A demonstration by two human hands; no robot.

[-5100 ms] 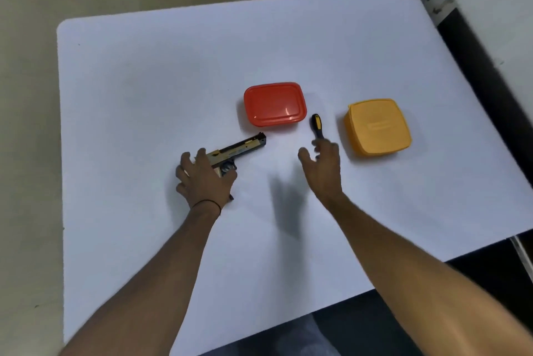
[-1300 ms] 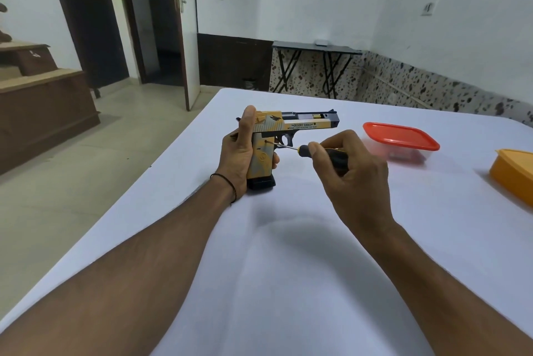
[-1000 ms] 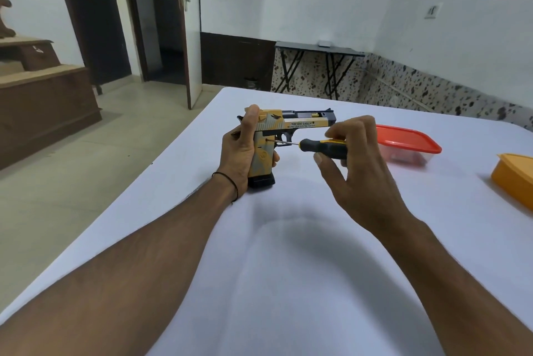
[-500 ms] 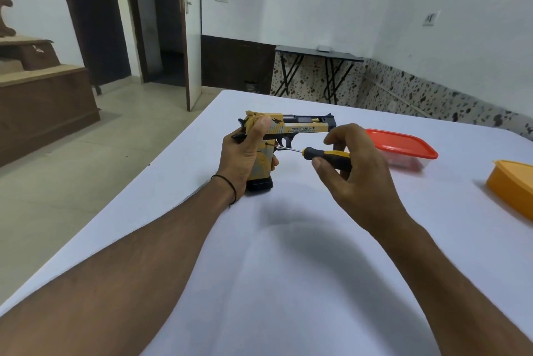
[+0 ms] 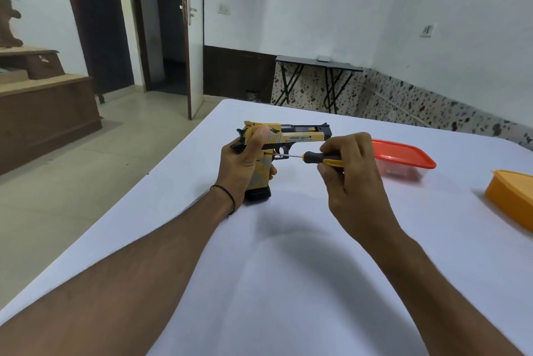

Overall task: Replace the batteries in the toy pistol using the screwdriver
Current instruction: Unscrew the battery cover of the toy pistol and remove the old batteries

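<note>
Above the middle of the white bench (image 5: 288,283), the left hand (image 5: 245,166) grips the upright toy pistol (image 5: 284,139); right hand (image 5: 350,174) fingers (image 5: 331,149) pinch the screwdriver (image 5: 314,157), tip at the grip. Unscrewing seems underway; next needs steady turning.

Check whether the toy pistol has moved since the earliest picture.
Yes. The toy pistol lay flat just in front of the red-lidded box; now the left hand holds it upright, base on the table, left of that box.
</note>
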